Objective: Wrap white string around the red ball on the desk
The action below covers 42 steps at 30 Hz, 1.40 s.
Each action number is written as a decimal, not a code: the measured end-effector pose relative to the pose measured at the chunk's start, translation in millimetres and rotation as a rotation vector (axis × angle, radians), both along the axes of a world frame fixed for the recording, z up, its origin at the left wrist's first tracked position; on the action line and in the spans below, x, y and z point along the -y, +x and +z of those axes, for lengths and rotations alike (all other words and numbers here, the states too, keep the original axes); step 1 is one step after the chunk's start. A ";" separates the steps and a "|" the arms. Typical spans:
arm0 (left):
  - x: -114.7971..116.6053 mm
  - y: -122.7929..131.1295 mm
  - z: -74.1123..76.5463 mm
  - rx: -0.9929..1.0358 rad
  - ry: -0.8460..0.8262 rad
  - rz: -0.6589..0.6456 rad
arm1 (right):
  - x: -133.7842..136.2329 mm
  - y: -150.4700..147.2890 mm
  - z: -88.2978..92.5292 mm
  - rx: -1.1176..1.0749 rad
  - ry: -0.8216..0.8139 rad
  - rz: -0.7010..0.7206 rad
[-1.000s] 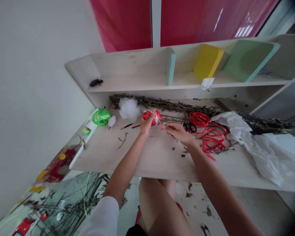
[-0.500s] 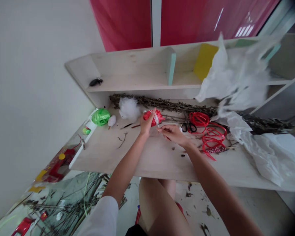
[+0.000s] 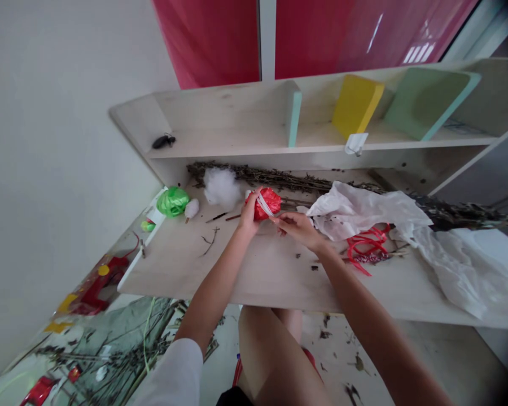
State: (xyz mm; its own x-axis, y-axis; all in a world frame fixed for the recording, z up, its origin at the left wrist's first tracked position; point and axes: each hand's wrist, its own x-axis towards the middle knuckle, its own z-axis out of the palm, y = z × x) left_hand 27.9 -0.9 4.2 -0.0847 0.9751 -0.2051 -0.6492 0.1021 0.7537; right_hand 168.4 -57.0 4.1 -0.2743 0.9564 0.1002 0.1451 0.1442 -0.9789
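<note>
My left hand (image 3: 249, 214) grips a red wrapped ball (image 3: 268, 203) on the pale wooden desk (image 3: 275, 276). A white strip (image 3: 265, 205) crosses the ball and runs to my right hand (image 3: 294, 228), whose fingers pinch it close to the ball. To the right, a crumpled white plastic sheet (image 3: 355, 211) lies over the desk. A loop of red ribbon (image 3: 366, 242) shows beneath its edge. The scissors are hidden.
A green raffia ball (image 3: 173, 202), white cotton fluff (image 3: 221, 188) and long dried twigs (image 3: 258, 177) lie along the desk's back. A shelf (image 3: 237, 129) above holds a black toy beetle (image 3: 164, 141). Plant stems (image 3: 110, 344) lie on the floor below.
The white plastic sheet has dropped from the air onto the desk, covering the scissors and much of the red ribbon. My hands have barely moved, and the red ball has turned slightly.
</note>
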 end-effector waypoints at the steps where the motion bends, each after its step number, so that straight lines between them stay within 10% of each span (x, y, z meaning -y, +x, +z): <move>1: -1.1 -1.1 -0.3 -0.002 -0.011 -0.002 | -0.4 0.7 0.2 -0.012 0.025 -0.040; 7: -2.1 -4.5 2.3 -0.003 -0.076 0.017 | -3.0 23.9 15.1 0.130 0.521 -0.704; 11: 0.0 -5.9 5.0 -0.017 -0.094 0.005 | -13.3 65.1 18.7 0.313 0.554 -1.024; 18: 0.1 -5.4 6.4 -0.023 -0.109 -0.001 | 1.2 119.8 17.1 0.866 0.365 -1.036; 26: -1.9 -7.4 3.9 -0.016 -0.066 0.002 | 60.9 52.1 4.7 0.717 0.725 -0.556; 28: -3.0 -9.6 3.3 -0.026 -0.070 -0.001 | 74.8 57.9 2.6 0.773 0.734 -0.701; 32: -6.1 -14.3 4.6 -0.034 -0.106 -0.006 | 113.6 114.8 -10.2 0.880 0.483 -1.504; 35: -6.9 -14.6 4.9 -0.056 -0.112 -0.015 | 139.4 159.2 -31.2 0.926 0.254 -1.464; 42: -4.5 -11.1 3.2 -0.076 -0.122 -0.014 | 146.3 174.4 -47.9 0.851 0.374 -1.425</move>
State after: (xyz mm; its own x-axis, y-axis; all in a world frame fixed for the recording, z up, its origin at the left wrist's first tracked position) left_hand 16.8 3.6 7.4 -0.0906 0.9444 -0.3162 -0.5885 0.2053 0.7820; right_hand 342.8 -203.3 -43.9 0.6252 0.4337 0.6489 0.7803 -0.3663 -0.5070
